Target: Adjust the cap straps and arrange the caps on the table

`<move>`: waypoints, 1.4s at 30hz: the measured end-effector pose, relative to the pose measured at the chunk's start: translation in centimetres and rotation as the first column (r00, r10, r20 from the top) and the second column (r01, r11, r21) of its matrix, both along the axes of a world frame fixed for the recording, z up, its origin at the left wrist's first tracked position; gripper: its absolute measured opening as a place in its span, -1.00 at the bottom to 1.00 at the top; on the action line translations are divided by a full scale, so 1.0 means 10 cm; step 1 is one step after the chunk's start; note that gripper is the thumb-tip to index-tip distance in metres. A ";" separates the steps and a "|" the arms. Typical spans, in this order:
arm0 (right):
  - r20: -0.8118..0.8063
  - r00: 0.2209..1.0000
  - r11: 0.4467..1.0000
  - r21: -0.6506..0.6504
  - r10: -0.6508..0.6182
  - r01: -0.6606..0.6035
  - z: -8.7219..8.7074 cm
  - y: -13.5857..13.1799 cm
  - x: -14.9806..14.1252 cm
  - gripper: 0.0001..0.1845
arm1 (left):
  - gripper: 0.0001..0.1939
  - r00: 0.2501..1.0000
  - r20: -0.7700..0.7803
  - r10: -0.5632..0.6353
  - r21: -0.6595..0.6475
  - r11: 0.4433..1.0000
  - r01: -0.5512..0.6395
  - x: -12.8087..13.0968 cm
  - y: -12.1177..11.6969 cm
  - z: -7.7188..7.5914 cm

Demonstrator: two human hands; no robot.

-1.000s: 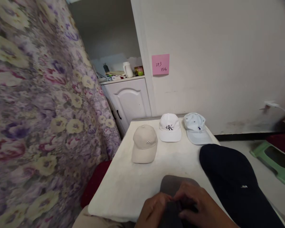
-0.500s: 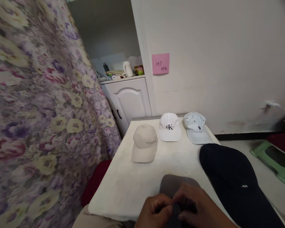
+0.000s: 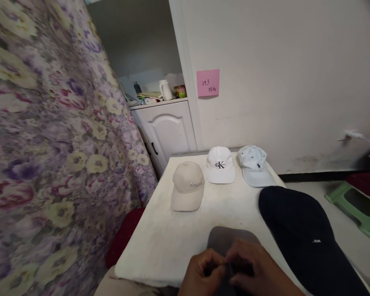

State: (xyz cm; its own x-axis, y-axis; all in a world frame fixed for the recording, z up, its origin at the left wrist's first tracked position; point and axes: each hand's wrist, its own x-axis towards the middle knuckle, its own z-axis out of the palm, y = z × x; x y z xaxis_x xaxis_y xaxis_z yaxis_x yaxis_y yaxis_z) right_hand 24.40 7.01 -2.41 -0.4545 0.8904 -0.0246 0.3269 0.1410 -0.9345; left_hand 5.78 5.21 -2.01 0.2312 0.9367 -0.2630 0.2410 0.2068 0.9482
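Observation:
A grey cap (image 3: 226,239) lies at the near edge of the white table (image 3: 172,234), its brim pointing away from me. My left hand (image 3: 203,273) and my right hand (image 3: 259,271) both pinch the dark part of this cap closest to me, fingers curled and meeting in the middle. A navy cap (image 3: 302,234) rests just to the right of my hands. Farther back stand a beige cap (image 3: 188,185), a white cap with a black logo (image 3: 220,164) and a pale blue cap (image 3: 255,164).
A flowered purple curtain (image 3: 49,144) hangs along the left. A white cabinet (image 3: 166,127) with a jug and jars on top stands behind. A pink note (image 3: 208,83) sticks to the wall. A green stool (image 3: 354,209) sits on the floor at right.
My left hand has curled tighter and shifted slightly right toward my right hand on the grey cap. The other caps have not moved.

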 end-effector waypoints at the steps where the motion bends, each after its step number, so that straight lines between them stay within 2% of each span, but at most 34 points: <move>1: 0.001 1.000 1.000 0.006 0.007 -0.007 -0.01 0.00 0.00 -0.66 | -0.83 1.000 -0.011 0.009 0.010 1.000 -0.009 0.01 0.00 -0.01; 5: -0.018 1.000 1.000 0.007 0.002 -0.002 -0.06 0.00 -0.02 -0.67 | -0.83 0.999 -0.034 0.041 0.001 0.999 -0.041 0.04 -0.01 -0.03; 9: -0.088 0.995 0.990 -0.137 -0.055 0.043 -0.11 -0.01 -0.01 -0.70 | -0.81 0.998 -0.004 0.057 -0.030 0.998 -0.057 0.02 0.00 0.00; 13: -0.186 0.982 0.979 -0.205 -0.025 -0.014 -0.11 -0.01 0.03 -0.72 | -0.78 0.998 0.034 0.046 -0.056 0.997 -0.044 -0.02 0.02 0.00; 22: -0.135 0.991 0.989 -0.146 -0.019 0.000 -0.06 -0.01 0.01 -0.73 | -0.82 0.990 0.119 0.077 -0.079 0.995 -0.068 0.00 0.02 -0.05; 32: -0.146 0.989 0.989 -0.148 -0.035 0.013 -0.02 -0.01 0.03 -0.73 | -0.70 0.951 0.302 0.062 -0.145 0.989 -0.018 -0.11 0.00 -0.07; 42: -0.151 0.988 0.993 -0.115 -0.042 0.024 -0.05 -0.03 0.03 -0.70 | -0.68 0.955 0.278 0.105 -0.148 0.987 -0.066 -0.03 0.02 -0.10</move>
